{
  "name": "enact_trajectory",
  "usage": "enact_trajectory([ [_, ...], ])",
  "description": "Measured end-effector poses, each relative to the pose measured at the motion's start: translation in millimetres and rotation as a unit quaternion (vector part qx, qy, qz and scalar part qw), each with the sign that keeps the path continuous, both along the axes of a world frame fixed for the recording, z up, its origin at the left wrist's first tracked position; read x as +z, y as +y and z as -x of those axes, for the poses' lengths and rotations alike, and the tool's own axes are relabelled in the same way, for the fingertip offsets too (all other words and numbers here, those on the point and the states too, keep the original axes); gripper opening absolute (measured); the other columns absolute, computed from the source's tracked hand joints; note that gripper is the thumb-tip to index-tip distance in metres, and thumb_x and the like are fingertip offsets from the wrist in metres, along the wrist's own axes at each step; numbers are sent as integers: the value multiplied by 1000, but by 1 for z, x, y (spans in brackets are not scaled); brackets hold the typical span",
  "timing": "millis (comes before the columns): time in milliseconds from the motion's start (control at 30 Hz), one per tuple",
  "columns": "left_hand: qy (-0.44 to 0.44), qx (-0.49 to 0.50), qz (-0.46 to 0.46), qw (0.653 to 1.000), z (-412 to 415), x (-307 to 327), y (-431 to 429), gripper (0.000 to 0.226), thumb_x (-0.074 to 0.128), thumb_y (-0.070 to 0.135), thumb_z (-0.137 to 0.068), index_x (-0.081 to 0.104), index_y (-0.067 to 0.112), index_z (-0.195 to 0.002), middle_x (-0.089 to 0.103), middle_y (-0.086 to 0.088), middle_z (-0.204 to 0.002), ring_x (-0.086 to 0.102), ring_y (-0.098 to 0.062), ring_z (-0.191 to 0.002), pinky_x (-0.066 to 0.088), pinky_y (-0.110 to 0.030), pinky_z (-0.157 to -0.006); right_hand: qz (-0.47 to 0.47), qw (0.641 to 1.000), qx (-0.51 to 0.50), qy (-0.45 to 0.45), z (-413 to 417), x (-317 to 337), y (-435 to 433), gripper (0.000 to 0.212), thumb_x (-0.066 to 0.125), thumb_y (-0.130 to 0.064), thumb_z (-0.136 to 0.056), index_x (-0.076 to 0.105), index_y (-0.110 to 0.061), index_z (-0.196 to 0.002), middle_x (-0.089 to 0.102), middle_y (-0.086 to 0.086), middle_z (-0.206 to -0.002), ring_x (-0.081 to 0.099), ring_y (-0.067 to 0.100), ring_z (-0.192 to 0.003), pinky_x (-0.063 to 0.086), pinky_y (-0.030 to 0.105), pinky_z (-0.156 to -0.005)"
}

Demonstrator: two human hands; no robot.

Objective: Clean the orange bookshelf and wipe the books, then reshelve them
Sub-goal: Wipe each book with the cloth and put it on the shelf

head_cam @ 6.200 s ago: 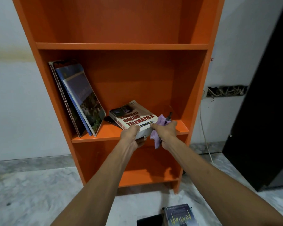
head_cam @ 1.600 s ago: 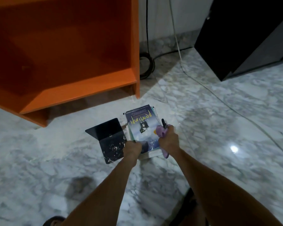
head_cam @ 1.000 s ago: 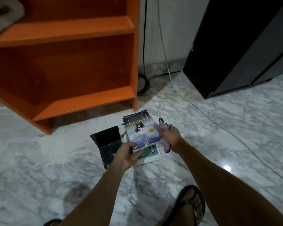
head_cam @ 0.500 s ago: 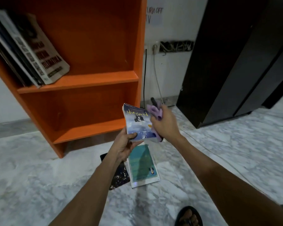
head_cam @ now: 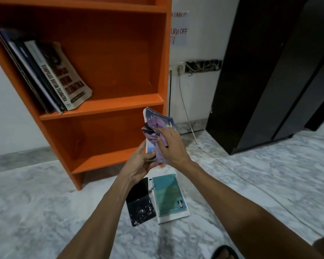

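Observation:
My left hand (head_cam: 140,165) grips the lower end of a blue paperback book (head_cam: 150,116), held upright in front of the orange bookshelf (head_cam: 120,53). My right hand (head_cam: 171,146) presses a purple cloth (head_cam: 154,131) against the book's cover. Several books (head_cam: 51,77) lean to the left on the middle shelf. On the marble floor below my hands lie a teal book (head_cam: 168,195) and a black book (head_cam: 140,202), side by side.
A tall black cabinet (head_cam: 269,71) stands to the right. A white cable (head_cam: 193,135) runs from a wall socket (head_cam: 179,68) down across the floor. The bottom shelf (head_cam: 105,161) holds nothing. My sandalled foot (head_cam: 224,252) shows at the lower edge.
I lifted the blue book off the floor pile and raised it upright. My right hand moved the purple cloth from the book's edge onto its cover. The view tilted up to the shelf.

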State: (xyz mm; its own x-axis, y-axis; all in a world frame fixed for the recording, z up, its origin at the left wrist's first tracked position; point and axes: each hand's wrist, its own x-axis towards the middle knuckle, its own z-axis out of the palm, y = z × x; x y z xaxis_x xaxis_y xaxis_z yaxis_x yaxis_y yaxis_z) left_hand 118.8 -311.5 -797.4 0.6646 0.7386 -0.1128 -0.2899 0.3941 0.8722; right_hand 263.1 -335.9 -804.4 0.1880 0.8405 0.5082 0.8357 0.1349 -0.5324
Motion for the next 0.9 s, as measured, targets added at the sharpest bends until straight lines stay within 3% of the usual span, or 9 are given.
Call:
enact_trajectory([
  [100, 10, -24, -9, 1000, 14, 0, -2, 58, 47, -12, -91, 47, 22, -138, 65, -12, -124, 70, -29, -93, 60, -38, -71, 31, 997, -62, 20, -19, 4, 5, 32, 43, -13, -99, 57, -9, -128, 52, 9, -112, 47, 19, -98, 37, 16, -78],
  [200, 25, -39, -15, 999, 24, 1, 0, 54, 49, -10, -91, 50, 23, -134, 69, -10, -117, 70, -28, -92, 61, -38, -73, 70, 990, -118, 4, -49, 2, 8, 36, 36, -14, -94, 57, -13, -123, 57, 7, -112, 54, 19, -92, 40, 20, -72],
  [333, 15, -30, -3, 999, 26, 4, 5, 52, 46, -11, -92, 51, 22, -132, 65, -12, -125, 67, -33, -101, 56, -48, -84, 2, 969, -217, 119, -62, 29, 12, 24, 43, -8, -98, 60, -11, -114, 56, 14, -112, 51, 21, -95, 29, 14, -67],
  [433, -3, -25, 2, 1000, 19, 12, 7, 51, 46, -13, -92, 53, 20, -130, 67, -13, -122, 71, -29, -91, 60, -45, -75, -56, 990, -108, 69, -30, 51, 6, 33, 44, -22, -101, 57, -31, -130, 50, 4, -120, 47, 8, -100, 39, 8, -78],
  [500, -7, -21, -4, 1000, 14, 18, 8, 49, 45, -14, -91, 56, 19, -126, 68, -14, -115, 72, -26, -82, 61, -40, -65, -45, 997, 28, -48, 0, 39, 4, 37, 42, -33, -100, 55, -35, -134, 47, 1, -139, 46, 6, -115, 47, 25, -93],
  [567, -12, -23, -3, 1000, 15, 21, 8, 50, 44, -15, -90, 57, 20, -124, 69, -13, -111, 72, -23, -78, 60, -37, -59, -32, 987, 77, -134, 12, 19, 11, 44, 39, -47, -99, 48, -36, -141, 34, -2, -155, 43, 15, -133, 45, 42, -101],
  [667, -14, -70, -40, 997, 27, 19, 12, 56, 53, -8, -88, 53, 24, -134, 65, -14, -124, 67, -36, -103, 59, -47, -79, -35, 996, 80, -10, 8, 30, 22, 45, 38, -50, -103, 40, -40, -146, 25, -9, -160, 39, 15, -139, 39, 43, -112],
  [767, 0, -102, -64, 993, 34, 22, 12, 65, 65, -2, -82, 50, 23, -139, 61, -15, -131, 62, -38, -111, 54, -50, -90, -10, 991, 62, 114, 1, 54, 23, 41, 41, -43, -104, 46, -38, -144, 47, 0, -148, 50, 13, -125, 44, 39, -106],
  [900, -10, -128, -61, 990, 37, 30, 15, 68, 67, 1, -80, 48, 23, -141, 58, -16, -135, 54, -44, -120, 52, -53, -91, 74, 988, -24, 134, -21, 54, 39, 38, 44, -35, -103, 54, -31, -140, 52, 3, -145, 55, 25, -123, 43, 31, -99],
])
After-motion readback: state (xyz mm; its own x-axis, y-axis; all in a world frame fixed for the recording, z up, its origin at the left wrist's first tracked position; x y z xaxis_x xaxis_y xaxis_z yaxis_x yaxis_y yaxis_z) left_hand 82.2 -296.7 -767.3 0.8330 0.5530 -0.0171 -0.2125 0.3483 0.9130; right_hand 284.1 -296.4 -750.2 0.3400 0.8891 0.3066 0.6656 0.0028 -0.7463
